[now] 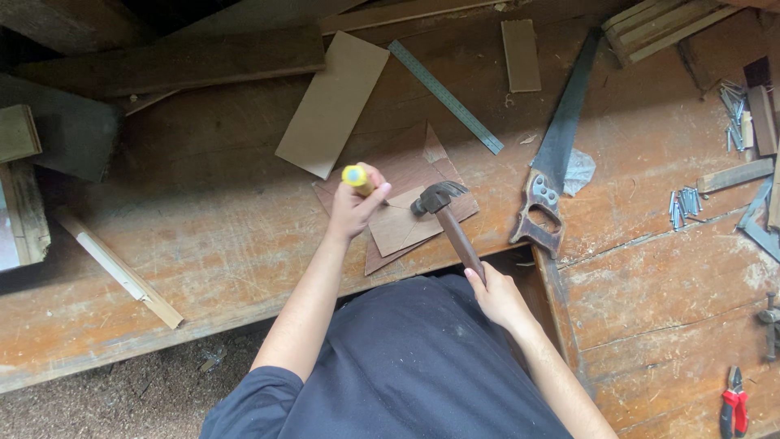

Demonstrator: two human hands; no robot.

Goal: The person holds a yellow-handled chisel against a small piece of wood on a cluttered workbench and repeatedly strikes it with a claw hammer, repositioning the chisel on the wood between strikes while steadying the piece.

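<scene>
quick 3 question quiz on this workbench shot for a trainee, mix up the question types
1. True or false: the right hand grips the claw hammer by its wooden handle.
2. Multiple choice: the left hand holds a tool with a handle that is A) red B) yellow C) blue.
3. Fill in: the handsaw lies on the workbench between the stacked thin wood pieces and the loose ____.

Key
1. True; the hammer head hangs over the thin wood pieces.
2. B; only the yellow handle end shows above the fist.
3. Nails; a second pile lies farther back.
</scene>
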